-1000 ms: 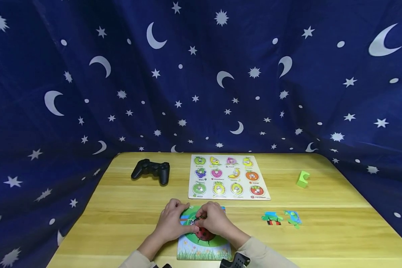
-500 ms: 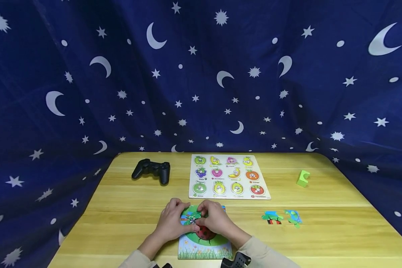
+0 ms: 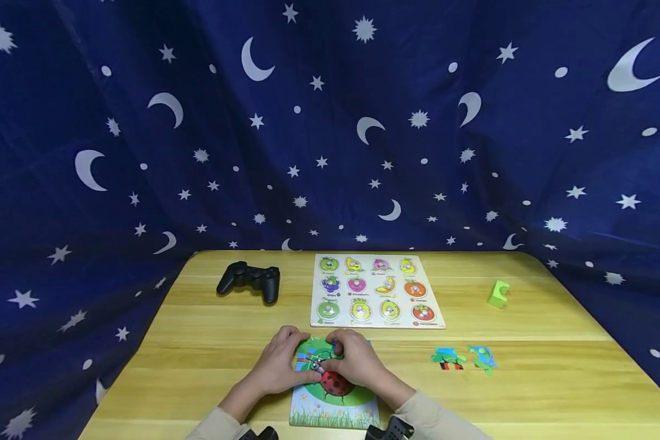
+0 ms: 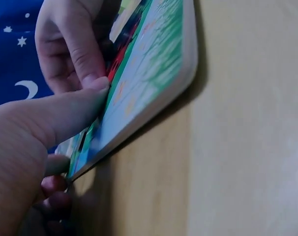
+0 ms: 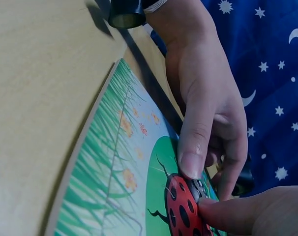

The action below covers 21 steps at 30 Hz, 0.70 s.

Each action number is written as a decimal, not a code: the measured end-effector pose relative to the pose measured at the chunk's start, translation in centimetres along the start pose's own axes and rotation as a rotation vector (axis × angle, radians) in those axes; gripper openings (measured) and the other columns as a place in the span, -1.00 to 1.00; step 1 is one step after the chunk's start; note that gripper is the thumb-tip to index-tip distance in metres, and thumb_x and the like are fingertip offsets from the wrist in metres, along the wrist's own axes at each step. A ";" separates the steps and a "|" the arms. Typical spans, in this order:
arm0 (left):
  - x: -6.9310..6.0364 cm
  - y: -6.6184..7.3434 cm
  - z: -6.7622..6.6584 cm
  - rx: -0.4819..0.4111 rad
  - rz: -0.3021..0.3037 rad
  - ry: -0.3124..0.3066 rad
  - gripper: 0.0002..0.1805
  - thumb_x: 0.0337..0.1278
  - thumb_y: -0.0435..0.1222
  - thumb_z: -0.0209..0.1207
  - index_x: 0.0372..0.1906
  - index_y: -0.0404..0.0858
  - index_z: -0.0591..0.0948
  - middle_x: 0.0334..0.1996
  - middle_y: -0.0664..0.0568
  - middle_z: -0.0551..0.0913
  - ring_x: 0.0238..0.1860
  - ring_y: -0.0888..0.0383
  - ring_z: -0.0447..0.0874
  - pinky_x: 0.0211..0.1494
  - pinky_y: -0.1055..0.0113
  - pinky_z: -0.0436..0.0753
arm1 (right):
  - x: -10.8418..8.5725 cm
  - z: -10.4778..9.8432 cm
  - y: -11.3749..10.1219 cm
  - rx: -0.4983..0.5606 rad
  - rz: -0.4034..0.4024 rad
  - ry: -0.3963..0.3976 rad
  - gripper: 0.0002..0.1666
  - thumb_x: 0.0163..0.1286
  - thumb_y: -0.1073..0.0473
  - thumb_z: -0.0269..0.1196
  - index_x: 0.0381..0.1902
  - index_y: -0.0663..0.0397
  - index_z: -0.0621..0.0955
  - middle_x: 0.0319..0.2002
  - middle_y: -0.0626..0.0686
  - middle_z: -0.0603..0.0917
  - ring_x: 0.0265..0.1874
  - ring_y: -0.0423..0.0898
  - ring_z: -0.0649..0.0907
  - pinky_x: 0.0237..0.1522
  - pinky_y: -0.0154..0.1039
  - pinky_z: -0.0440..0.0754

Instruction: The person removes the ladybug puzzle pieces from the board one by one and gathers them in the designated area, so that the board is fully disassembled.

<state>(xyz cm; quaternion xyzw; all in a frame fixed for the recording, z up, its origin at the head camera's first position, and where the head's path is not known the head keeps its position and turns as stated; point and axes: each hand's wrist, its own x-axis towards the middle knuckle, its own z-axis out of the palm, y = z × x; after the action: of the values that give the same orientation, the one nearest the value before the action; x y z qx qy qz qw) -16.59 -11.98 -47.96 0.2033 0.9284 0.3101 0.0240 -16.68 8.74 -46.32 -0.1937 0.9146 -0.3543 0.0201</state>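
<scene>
A ladybug jigsaw board (image 3: 335, 417) with grass and flowers lies near the table's front. My left hand (image 3: 277, 363) grips its left side, thumb on top by the ladybug's head and fingers at the upper left edge. My right hand (image 3: 357, 362) reaches across from the right with curled fingers, its thumb against the red ladybug (image 5: 181, 211). Its fingertips are around a jigsaw piece in the upper part, mostly hidden by the hand. In the left wrist view, the board's corner and thickness show beside my left thumb (image 4: 80, 110).
Two loose jigsaw pieces, one green and blue with red (image 3: 448, 358), the other a turtle shape (image 3: 483, 359), lie to the right. A fruit peg board (image 3: 376, 318) sits behind. A black game controller (image 3: 249, 280) is back left, a green block (image 3: 498, 294) back right.
The right index finger has spread a little farther from its thumb. My left thumb has drawn slightly left, so more of the ladybug shows. The loose pieces have not moved.
</scene>
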 end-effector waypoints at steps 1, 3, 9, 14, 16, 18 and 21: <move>0.0 -0.1 -0.1 -0.011 0.007 -0.009 -0.09 -0.14 0.18 0.43 0.26 -0.31 0.50 0.11 -0.11 0.40 0.09 0.00 0.40 0.13 -0.04 0.45 | 0.0 0.0 0.0 -0.001 0.001 0.001 -0.57 0.07 0.13 0.51 -0.12 0.19 0.67 -0.41 -0.05 0.55 -0.41 -0.25 0.44 -0.35 -0.35 0.41; 0.0 -0.3 -0.4 -0.032 0.018 -0.032 -0.10 -0.12 0.18 0.42 0.27 -0.31 0.50 0.13 -0.11 0.39 0.09 0.00 0.40 0.16 -0.05 0.45 | 0.0 0.0 -0.1 0.003 0.003 -0.001 -0.56 0.07 0.14 0.51 -0.11 0.21 0.68 -0.41 -0.04 0.56 -0.41 -0.25 0.44 -0.35 -0.35 0.42; -0.1 -1.0 -1.1 -0.091 0.020 -0.080 -0.12 -0.12 0.09 0.46 0.30 -0.28 0.49 0.14 -0.07 0.36 0.11 0.03 0.36 0.21 -0.04 0.44 | 0.2 0.0 0.0 0.014 -0.009 -0.019 -0.57 0.07 0.10 0.51 -0.12 0.18 0.69 -0.39 -0.06 0.56 -0.40 -0.26 0.44 -0.36 -0.36 0.42; -0.1 -1.2 -1.2 -0.110 0.022 -0.085 -0.12 -0.11 0.09 0.46 0.31 -0.28 0.48 0.14 -0.06 0.35 0.13 0.03 0.36 0.24 -0.05 0.43 | 0.4 0.1 0.2 0.018 -0.016 -0.007 -0.57 0.07 0.10 0.51 -0.12 0.16 0.69 -0.40 -0.08 0.55 -0.41 -0.28 0.43 -0.35 -0.37 0.42; -0.1 -1.2 -1.1 -0.113 0.019 -0.081 -0.12 -0.12 0.09 0.46 0.31 -0.28 0.48 0.14 -0.06 0.36 0.14 0.02 0.36 0.25 -0.06 0.42 | 0.4 0.1 0.3 0.023 -0.020 -0.003 -0.58 0.07 0.11 0.51 -0.12 0.16 0.69 -0.40 -0.08 0.54 -0.41 -0.29 0.42 -0.35 -0.37 0.41; -0.1 -1.2 -1.0 -0.109 0.019 -0.078 -0.12 -0.12 0.09 0.46 0.31 -0.27 0.49 0.15 -0.06 0.36 0.15 0.02 0.37 0.25 -0.06 0.42 | 0.3 0.1 0.3 0.025 -0.024 0.001 -0.57 0.07 0.11 0.51 -0.12 0.17 0.69 -0.41 -0.08 0.54 -0.41 -0.28 0.42 -0.36 -0.37 0.40; -0.1 -1.2 -0.9 -0.100 0.018 -0.069 -0.12 -0.12 0.11 0.45 0.30 -0.27 0.49 0.14 -0.05 0.37 0.15 0.02 0.38 0.24 -0.05 0.43 | 0.2 0.3 0.3 0.036 -0.018 0.000 -0.57 0.08 0.11 0.50 -0.11 0.18 0.69 -0.39 -0.07 0.54 -0.39 -0.26 0.43 -0.34 -0.36 0.40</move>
<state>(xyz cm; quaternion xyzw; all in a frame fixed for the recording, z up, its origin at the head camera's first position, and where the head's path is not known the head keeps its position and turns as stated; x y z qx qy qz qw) -17.05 -13.43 -47.99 0.2210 0.9085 0.3489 0.0634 -16.95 8.67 -46.70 -0.2015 0.9063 -0.3709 0.0204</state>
